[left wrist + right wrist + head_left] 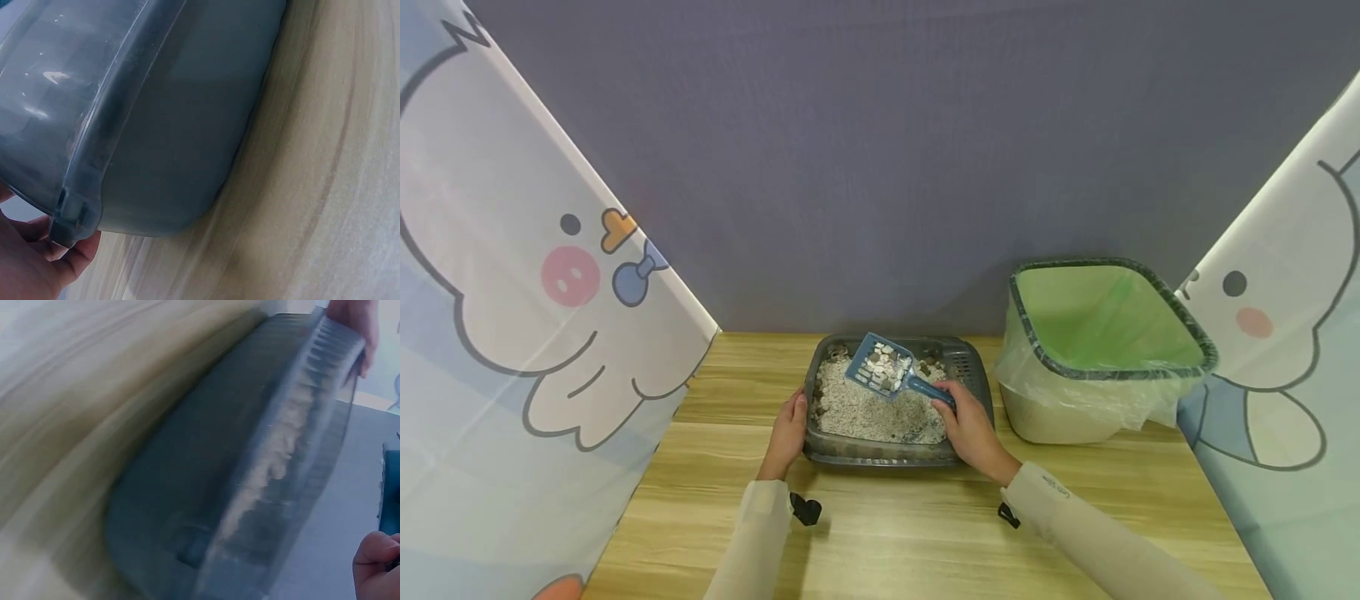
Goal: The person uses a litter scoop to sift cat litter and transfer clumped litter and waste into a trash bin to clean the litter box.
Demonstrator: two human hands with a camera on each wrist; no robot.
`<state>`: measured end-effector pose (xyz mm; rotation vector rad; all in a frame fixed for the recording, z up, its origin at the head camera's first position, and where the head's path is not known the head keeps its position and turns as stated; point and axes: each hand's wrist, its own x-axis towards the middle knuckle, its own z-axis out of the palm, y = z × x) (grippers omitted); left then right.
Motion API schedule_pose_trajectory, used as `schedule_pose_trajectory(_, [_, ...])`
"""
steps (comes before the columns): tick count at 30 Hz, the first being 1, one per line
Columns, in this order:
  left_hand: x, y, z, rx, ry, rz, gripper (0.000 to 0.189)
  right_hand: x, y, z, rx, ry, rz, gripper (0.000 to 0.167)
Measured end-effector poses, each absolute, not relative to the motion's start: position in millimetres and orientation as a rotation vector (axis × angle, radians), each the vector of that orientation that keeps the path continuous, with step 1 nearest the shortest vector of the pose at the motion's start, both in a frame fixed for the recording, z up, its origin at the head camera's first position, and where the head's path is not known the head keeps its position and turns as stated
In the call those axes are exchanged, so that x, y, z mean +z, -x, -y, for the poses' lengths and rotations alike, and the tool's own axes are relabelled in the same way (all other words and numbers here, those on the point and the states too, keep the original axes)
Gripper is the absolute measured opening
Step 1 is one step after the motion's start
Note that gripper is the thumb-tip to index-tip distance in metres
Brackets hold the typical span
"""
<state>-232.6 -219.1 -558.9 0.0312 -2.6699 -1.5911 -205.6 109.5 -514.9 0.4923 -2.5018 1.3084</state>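
A grey litter box (880,451) holding pale grainy litter (868,421) stands on the wooden table. My left hand (786,433) grips its left rim, fingers curled beneath the edge in the left wrist view. My right hand (972,429) holds a blue litter scoop (925,387) by its handle above the litter. Whitish and brown clumps (883,364) lie in the slotted scoop. More brown clumps show along the box's left side and at the back right. In the right wrist view, only part of the scoop (390,487) appears at the right edge.
To the right of the box stands a bin (1052,417) with a dark rim, lined with a translucent greenish bag (1067,317). A grey wall (865,167) rises behind, and cartoon-printed panels (497,250) flank the table (880,533).
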Motion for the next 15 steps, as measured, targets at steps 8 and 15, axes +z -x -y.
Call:
schedule_pose_trajectory(8, [-560,232,219,-1.594,-0.033,2.668,0.063,-478,198,-110,1.271,-0.529,2.388,0.025])
schedule_pose_trajectory(15, [-559,231,220,-1.593,-0.045,2.660,0.060,-427,186,-120,1.300,-0.553,2.395,0.023])
